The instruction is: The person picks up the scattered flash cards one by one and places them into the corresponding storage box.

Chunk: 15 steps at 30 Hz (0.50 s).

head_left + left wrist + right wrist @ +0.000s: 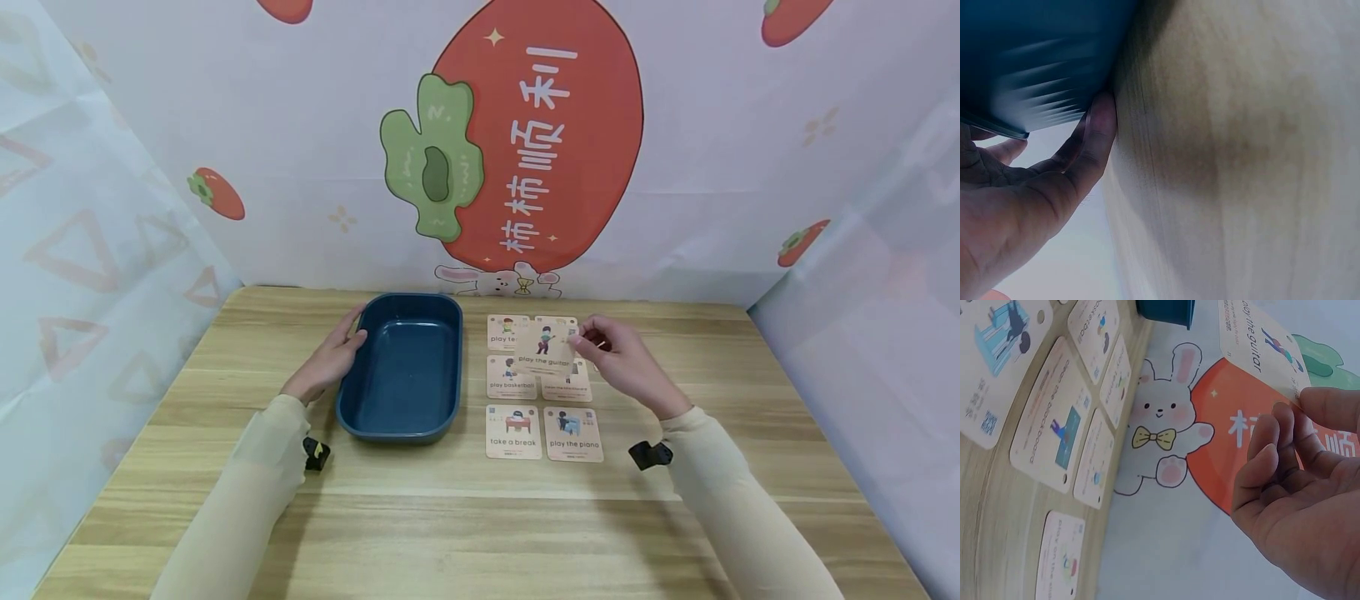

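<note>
My left hand (335,354) grips the left side of a deep blue plastic tub (408,379), thumb at the rim. In the left wrist view, a fingertip (1102,115) presses low on the tub's ribbed outer wall (1041,69), close to the tabletop. My right hand (611,354) pinches the right edge of a "play the guitar" card (543,346) between thumb and fingers. That card (1260,344) is raised and tilted above the other picture cards, partly covering the back ones in the head view.
Cards lie in two columns right of the tub, among them "take a break" (513,432), "play the piano" (573,434) and "play basketball" (512,377). Another card (1061,553) lies apart, mostly hidden by my right hand in the head view. A printed cloth (300,150) hangs behind the wooden table (420,533).
</note>
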Tool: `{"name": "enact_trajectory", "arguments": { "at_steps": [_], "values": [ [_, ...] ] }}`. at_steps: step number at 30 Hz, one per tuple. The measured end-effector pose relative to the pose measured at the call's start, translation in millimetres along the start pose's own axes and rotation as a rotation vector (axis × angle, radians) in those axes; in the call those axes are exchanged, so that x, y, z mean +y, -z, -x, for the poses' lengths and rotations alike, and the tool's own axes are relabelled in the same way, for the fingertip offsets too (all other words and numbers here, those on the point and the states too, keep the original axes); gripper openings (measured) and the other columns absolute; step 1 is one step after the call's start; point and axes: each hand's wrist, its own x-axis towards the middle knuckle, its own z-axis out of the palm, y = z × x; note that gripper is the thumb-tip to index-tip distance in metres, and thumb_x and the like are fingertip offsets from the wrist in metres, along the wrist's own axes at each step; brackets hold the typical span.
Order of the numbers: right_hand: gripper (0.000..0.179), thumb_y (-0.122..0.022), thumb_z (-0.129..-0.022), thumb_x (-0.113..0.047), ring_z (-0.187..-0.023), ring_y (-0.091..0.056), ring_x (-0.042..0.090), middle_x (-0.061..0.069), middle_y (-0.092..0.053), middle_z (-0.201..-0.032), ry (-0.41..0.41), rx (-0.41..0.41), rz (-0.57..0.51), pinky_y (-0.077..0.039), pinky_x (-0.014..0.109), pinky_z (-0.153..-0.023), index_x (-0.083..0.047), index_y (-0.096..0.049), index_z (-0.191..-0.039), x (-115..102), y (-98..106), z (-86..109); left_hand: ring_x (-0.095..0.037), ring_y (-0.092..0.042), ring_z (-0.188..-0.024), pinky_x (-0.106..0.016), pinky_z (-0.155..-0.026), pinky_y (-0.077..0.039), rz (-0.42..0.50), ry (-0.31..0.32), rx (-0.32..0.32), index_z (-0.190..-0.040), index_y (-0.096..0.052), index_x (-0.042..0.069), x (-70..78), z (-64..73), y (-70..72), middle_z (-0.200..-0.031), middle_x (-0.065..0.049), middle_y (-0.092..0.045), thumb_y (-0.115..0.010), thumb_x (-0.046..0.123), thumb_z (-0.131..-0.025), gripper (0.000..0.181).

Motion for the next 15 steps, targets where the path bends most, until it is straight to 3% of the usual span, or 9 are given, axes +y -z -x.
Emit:
{"name": "enact_trajectory", "arguments": {
  "at_steps": [15],
  "values": [
    [0.013,-0.060,-0.104,-0.015,-0.080,-0.053,0.028,0.014,-0.059,-0.091,0.029,0.007,-0.054,-0.044,0.029,-0.065,-0.002,-0.062,-0.101,-14,-21,-10.0,-0.048,-0.005,-0.151,-0.066,-0.118,-0.013,0.003,-0.003,0.006,-0.165,-0.003,0.016,-1.9,-1.5,-0.2,-0.169,-0.018,0.001,-0.029,0.025,-0.113,0.058]
  ]
}}
